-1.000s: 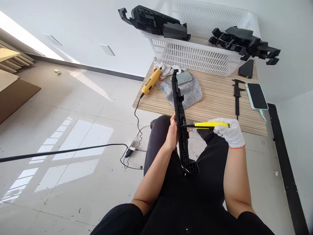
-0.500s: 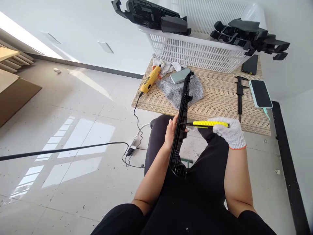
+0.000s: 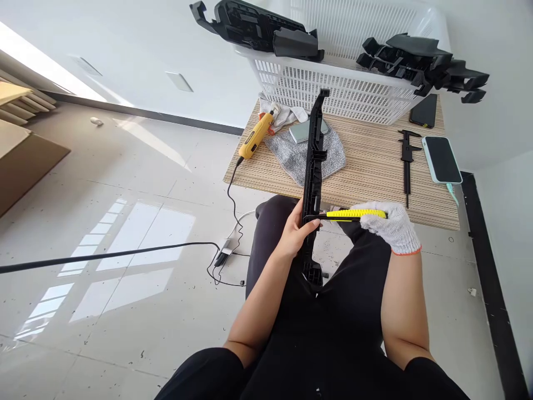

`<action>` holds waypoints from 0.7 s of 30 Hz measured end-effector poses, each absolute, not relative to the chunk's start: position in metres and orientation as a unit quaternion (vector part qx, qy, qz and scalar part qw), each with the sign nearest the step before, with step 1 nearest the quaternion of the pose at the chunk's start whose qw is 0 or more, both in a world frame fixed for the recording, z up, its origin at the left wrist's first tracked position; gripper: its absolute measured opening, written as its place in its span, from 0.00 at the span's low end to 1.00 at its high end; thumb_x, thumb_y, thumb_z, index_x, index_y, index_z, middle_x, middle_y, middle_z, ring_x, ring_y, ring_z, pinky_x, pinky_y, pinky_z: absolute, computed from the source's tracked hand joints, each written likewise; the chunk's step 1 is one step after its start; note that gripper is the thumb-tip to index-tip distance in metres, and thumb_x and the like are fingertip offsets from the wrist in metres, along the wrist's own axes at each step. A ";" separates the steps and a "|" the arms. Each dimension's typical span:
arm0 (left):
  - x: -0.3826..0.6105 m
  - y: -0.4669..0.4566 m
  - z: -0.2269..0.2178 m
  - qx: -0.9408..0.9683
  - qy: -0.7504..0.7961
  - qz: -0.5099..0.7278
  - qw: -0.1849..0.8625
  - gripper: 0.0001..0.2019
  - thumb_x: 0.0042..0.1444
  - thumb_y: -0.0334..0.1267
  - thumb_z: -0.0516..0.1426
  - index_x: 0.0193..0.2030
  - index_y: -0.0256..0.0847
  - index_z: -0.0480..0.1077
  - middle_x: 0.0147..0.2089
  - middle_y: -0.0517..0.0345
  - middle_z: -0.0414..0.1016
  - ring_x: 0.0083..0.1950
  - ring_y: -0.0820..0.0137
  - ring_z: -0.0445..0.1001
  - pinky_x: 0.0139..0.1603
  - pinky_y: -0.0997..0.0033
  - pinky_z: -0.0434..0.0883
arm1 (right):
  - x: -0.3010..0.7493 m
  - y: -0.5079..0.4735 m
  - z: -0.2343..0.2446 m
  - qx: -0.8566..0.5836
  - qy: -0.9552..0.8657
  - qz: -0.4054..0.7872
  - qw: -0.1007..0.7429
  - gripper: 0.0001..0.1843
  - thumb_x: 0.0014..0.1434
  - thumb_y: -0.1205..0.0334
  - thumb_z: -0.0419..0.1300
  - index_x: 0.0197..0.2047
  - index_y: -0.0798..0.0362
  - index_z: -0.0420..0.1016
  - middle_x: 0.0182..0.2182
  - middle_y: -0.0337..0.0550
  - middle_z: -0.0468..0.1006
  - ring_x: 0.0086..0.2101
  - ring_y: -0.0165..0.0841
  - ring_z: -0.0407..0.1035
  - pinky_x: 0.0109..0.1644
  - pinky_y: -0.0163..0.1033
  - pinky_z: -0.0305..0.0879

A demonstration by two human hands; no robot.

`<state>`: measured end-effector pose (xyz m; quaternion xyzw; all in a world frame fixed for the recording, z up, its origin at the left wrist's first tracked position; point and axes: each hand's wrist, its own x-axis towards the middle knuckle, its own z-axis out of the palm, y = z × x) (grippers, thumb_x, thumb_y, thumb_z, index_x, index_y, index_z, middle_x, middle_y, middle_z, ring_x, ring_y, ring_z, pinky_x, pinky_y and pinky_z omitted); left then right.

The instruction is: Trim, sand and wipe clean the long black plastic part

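My bare left hand (image 3: 295, 233) is closed around a long black plastic part (image 3: 315, 161), its thumb lying across the front. The part stands nearly upright over my lap, its upper end in front of the table. In a white knit glove with an orange cuff, my right hand (image 3: 389, 225) grips a yellow utility knife (image 3: 353, 214). The knife lies level, and its dark tip meets the part beside my left thumb. Whether the blade is cutting in cannot be made out.
On the wood-patterned table (image 3: 366, 166) lie a yellow corded tool (image 3: 257, 135), a grey cloth (image 3: 287, 153), a grey-green block (image 3: 298, 132), a black caliper (image 3: 407, 166) and two phones, one pale-cased (image 3: 442, 160). Black parts (image 3: 425, 64) rest on a white basket (image 3: 333, 91) behind. Cables cross the floor.
The black part has turned more upright, its upper end rising and its lower end shifting right. My left thumb has come across its front to the knife tip. The knife stays at the part.
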<state>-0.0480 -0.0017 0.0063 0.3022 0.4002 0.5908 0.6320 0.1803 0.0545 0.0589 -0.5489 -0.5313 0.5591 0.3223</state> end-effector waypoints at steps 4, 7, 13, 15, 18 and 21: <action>-0.047 0.000 0.003 0.331 0.381 0.599 0.621 0.26 0.54 0.41 0.68 0.60 0.44 0.72 0.42 0.55 0.78 0.44 0.68 0.77 0.40 0.73 0.74 | 0.185 0.055 0.056 -0.537 -0.512 0.549 0.385 0.17 0.50 0.52 0.71 0.41 0.52 0.85 0.19 0.39 0.73 0.18 0.26 0.60 0.18 0.33 0.56; -0.046 0.000 0.003 0.349 0.379 0.595 0.617 0.20 0.56 0.42 0.67 0.55 0.42 0.74 0.40 0.55 0.77 0.41 0.70 0.75 0.38 0.73 0.75 | 0.186 0.055 0.059 -0.523 -0.532 0.568 0.348 0.17 0.49 0.52 0.72 0.40 0.53 0.85 0.19 0.39 0.73 0.18 0.26 0.60 0.17 0.33 0.54; -0.046 0.001 0.004 0.351 0.388 0.596 0.609 0.18 0.56 0.43 0.67 0.52 0.43 0.76 0.44 0.56 0.77 0.41 0.72 0.75 0.41 0.73 0.77 | 0.186 0.054 0.059 -0.519 -0.540 0.562 0.350 0.19 0.47 0.51 0.74 0.40 0.52 0.86 0.18 0.38 0.73 0.17 0.26 0.59 0.17 0.33 0.54; -0.046 0.001 0.002 0.338 0.389 0.597 0.615 0.21 0.56 0.42 0.67 0.56 0.45 0.74 0.50 0.54 0.78 0.49 0.67 0.77 0.48 0.70 0.77 | 0.186 0.055 0.052 -0.524 -0.528 0.542 0.392 0.20 0.49 0.50 0.74 0.42 0.51 0.86 0.19 0.38 0.73 0.18 0.26 0.61 0.18 0.33 0.55; -0.045 0.002 0.000 0.315 0.375 0.602 0.631 0.28 0.56 0.41 0.67 0.64 0.48 0.69 0.60 0.52 0.75 0.63 0.60 0.72 0.60 0.63 0.74 | 0.184 0.055 0.041 -0.537 -0.531 0.491 0.435 0.20 0.50 0.50 0.74 0.44 0.51 0.86 0.20 0.38 0.74 0.18 0.26 0.62 0.20 0.33 0.57; -0.045 0.002 -0.001 0.299 0.362 0.603 0.645 0.31 0.57 0.41 0.67 0.67 0.49 0.66 0.64 0.52 0.73 0.68 0.57 0.69 0.63 0.59 0.73 | 0.181 0.056 0.035 -0.553 -0.552 0.442 0.441 0.19 0.52 0.50 0.73 0.45 0.51 0.86 0.21 0.39 0.74 0.18 0.26 0.61 0.20 0.34 0.57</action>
